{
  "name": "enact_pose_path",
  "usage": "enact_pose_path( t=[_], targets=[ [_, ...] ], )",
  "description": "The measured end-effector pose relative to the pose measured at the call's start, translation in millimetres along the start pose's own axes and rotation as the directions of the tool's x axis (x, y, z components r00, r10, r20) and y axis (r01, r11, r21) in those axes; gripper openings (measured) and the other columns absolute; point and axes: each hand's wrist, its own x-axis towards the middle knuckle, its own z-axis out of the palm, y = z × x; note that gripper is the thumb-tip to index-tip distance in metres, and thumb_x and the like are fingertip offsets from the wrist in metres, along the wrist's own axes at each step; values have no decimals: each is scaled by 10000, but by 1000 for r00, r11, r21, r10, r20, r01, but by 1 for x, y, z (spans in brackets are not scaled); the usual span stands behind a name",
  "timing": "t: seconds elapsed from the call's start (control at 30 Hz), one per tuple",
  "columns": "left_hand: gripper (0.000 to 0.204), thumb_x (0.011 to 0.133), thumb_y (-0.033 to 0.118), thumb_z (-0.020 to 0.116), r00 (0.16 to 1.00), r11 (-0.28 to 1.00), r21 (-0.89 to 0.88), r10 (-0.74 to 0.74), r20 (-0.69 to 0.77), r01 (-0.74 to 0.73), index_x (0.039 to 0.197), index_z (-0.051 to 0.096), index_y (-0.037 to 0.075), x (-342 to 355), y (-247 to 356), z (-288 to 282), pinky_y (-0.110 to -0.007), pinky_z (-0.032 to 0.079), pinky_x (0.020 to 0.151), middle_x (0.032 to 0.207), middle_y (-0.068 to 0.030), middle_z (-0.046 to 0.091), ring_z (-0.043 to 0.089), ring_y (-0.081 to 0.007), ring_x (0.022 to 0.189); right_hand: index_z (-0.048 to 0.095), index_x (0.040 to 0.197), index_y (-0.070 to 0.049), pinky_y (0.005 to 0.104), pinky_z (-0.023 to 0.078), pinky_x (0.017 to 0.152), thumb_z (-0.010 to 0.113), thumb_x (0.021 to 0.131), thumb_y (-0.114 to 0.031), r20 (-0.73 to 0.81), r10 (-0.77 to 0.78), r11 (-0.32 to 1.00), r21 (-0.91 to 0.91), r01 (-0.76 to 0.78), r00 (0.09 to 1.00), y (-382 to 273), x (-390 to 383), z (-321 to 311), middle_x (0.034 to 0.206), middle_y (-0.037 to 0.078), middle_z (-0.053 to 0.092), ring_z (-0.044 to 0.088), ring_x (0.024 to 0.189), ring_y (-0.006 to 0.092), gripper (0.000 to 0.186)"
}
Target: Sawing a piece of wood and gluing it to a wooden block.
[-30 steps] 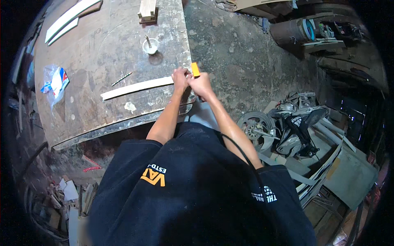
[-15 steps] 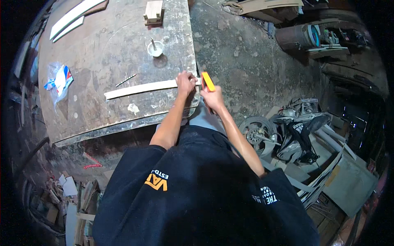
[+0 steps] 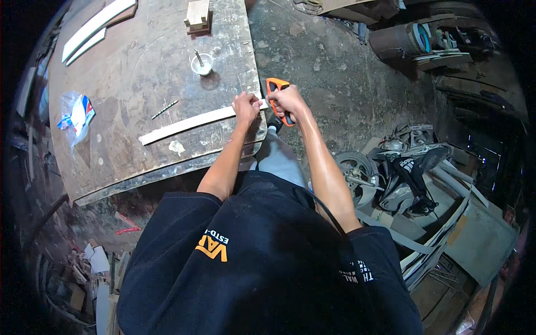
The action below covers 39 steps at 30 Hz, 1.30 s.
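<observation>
My left hand (image 3: 245, 108) has its fingers curled onto a long white strip (image 3: 184, 125) lying along the bench (image 3: 111, 159), pinning it close to the bench's right edge. My right hand (image 3: 289, 100) grips the orange-and-black handle (image 3: 277, 82) of what looks like a saw, just beside the strip's right end at that edge; the blade cannot be made out. A patterned pencil-like stick (image 3: 164, 109) rests beyond the strip, and a white cup with a stick standing in it (image 3: 201, 65) is farther back.
Wooden blocks (image 3: 197, 15), white boards (image 3: 95, 25) and a plastic bag (image 3: 77, 117) lie on the bench. Right of it are a concrete floor (image 3: 335, 84), a motorbike (image 3: 357, 173) with sheet scraps, and a drum (image 3: 396, 44). Scrap wood (image 3: 97, 262) lies at lower left.
My right hand has moved forward with the tool, whose handle has tilted and now shows its orange loop more fully. My left hand stays on the strip. The view has shifted slightly.
</observation>
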Motion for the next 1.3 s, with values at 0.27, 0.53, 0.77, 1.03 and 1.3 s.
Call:
enact_pose_path(
  t=[0.27, 0.53, 0.77, 1.03, 1.3],
  targets=[
    [123, 722, 216, 780, 999, 992, 118, 43, -31, -39, 785, 721, 129, 1, -16, 9, -498, 404, 821, 907, -81, 608, 564, -331, 958, 599, 658, -12, 330, 407, 416, 764, 792, -181, -41, -157, 979, -136, 150, 987, 31, 1, 23, 583, 34, 592, 530, 449, 130, 272],
    [135, 723, 238, 761, 997, 997, 70, 49, -55, -45, 771, 716, 120, -4, -7, 0, -492, 403, 829, 868, -86, 617, 580, -332, 921, 560, 595, -54, 294, 391, 444, 678, 751, -77, -138, -349, 933, -148, 329, 927, 82, -10, 24, 539, -16, 542, 493, 465, 87, 197],
    [152, 705, 240, 792, 999, 999, 28, 34, 11, -35, 746, 718, 113, -2, 8, -5, -468, 405, 848, 856, -78, 606, 564, -309, 929, 524, 638, -63, 307, 356, 349, 659, 815, -69, -142, -284, 959, -41, 281, 948, 70, -3, 20, 512, 17, 518, 456, 356, 122, 223],
    [165, 706, 246, 803, 999, 998, 57, -26, 23, 25, 782, 731, 119, -1, 3, 1, -489, 392, 879, 878, -89, 612, 559, -320, 981, 478, 670, -66, 294, 303, 337, 641, 869, -70, -51, -131, 990, 48, 133, 990, 29, -15, 8, 498, -16, 418, 380, 364, 83, 258],
    [178, 696, 267, 811, 1000, 998, 57, -9, 11, 9, 762, 724, 126, 0, 1, 2, -477, 404, 857, 847, -87, 615, 572, -330, 939, 447, 698, -134, 279, 285, 366, 619, 931, -153, 79, 91, 996, -7, -91, 993, -30, 38, 14, 538, -45, 380, 330, 394, 82, 290]
  ],
)
